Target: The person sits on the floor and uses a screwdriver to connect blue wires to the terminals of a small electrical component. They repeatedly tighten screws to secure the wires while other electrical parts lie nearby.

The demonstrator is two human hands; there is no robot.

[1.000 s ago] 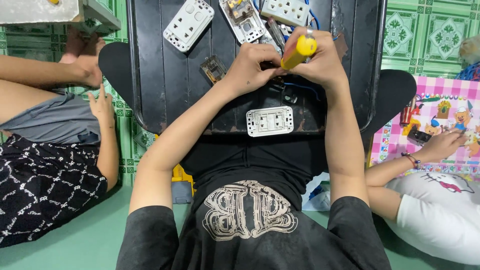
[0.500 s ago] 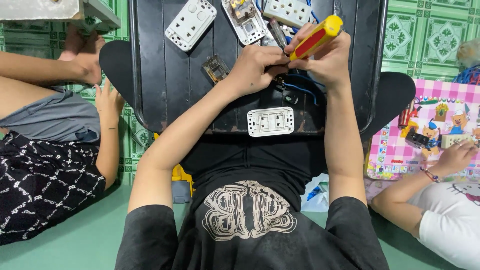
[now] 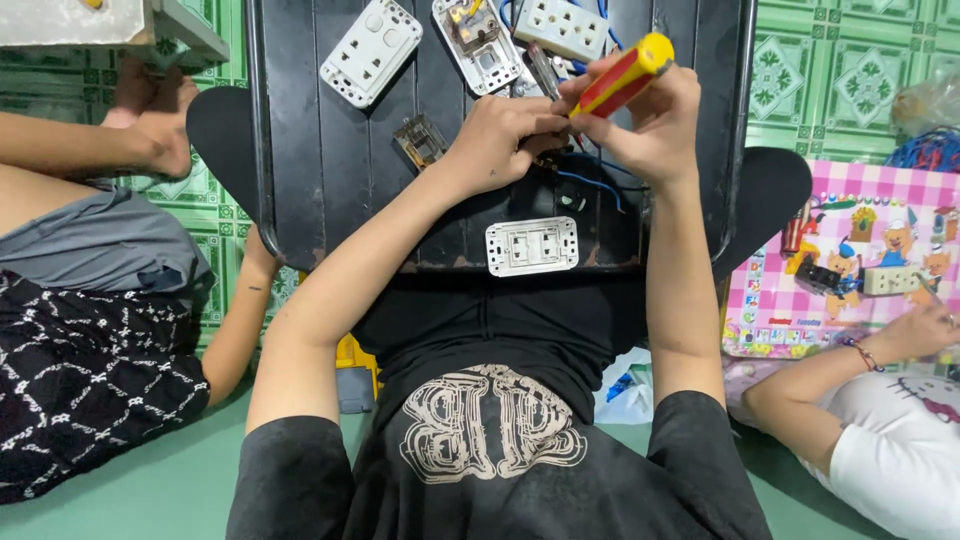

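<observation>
Floor: green patterned tiles [image 3: 820, 80], seen from above around a seated person.
Desk: black slatted desk [image 3: 300, 150] across the person's lap; the landmark for all places below.
Right hand: right hand [image 3: 650, 125] over the desk's middle, fingers wrapped round a screwdriver.
Screwdriver: yellow-and-red handled screwdriver [image 3: 622, 78], tilted, tip pointing down towards the left hand; tip itself hidden.
Left hand: left hand [image 3: 505, 140] just beside the right, fingers pinched on a small part; the part is too covered to identify.
Wires: blue wires [image 3: 590, 185] on the desk, under the hands.
Near edge: white socket plate [image 3: 532, 246] lying flat at the desk's near edge.
Far side: white switch plate [image 3: 370, 50], an opened switch body [image 3: 478, 42] and another white socket [image 3: 560, 25].
Right of desk: pink cartoon mat [image 3: 850, 260]; another person's hand [image 3: 925, 330] rests on it.
Left of desk: another person's arm [image 3: 90, 140].
</observation>
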